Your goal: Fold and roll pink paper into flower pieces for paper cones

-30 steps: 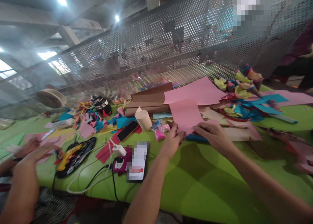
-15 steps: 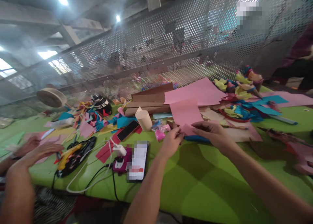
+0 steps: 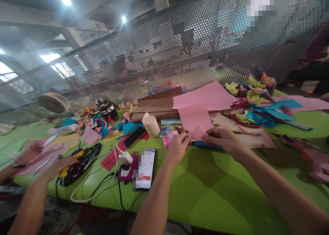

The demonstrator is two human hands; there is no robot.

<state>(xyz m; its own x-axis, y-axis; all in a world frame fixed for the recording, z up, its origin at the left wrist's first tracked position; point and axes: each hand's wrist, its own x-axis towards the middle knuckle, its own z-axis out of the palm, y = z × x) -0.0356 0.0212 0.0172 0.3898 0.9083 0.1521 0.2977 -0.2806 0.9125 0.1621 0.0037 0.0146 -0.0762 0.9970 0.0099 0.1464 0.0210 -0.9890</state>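
A small piece of pink paper (image 3: 197, 133) is stretched between my two hands above the green table. My left hand (image 3: 178, 146) pinches its left edge between thumb and fingers. On the other side, my right hand (image 3: 223, 139) is closed on the right edge, thumb underneath. Behind it lies a larger pink sheet (image 3: 195, 115), partly covered by the small piece. A blue item (image 3: 207, 145) shows just below the paper, partly hidden by my right hand. Near my left hand sits a small bright pink packet (image 3: 168, 139).
A phone with a lit screen (image 3: 147, 170) and a purple power strip (image 3: 128, 168) with cables lie left of my forearm. A cream paper roll (image 3: 151, 126) stands behind. At left, a co-worker's hand (image 3: 65, 163) reaches over a black tray (image 3: 89, 163) with a yellow-handled tool.
The small pink paper has turned slightly between my hands, its upper edge now slanted. The co-worker's near hand has moved right, onto the yellow tool.
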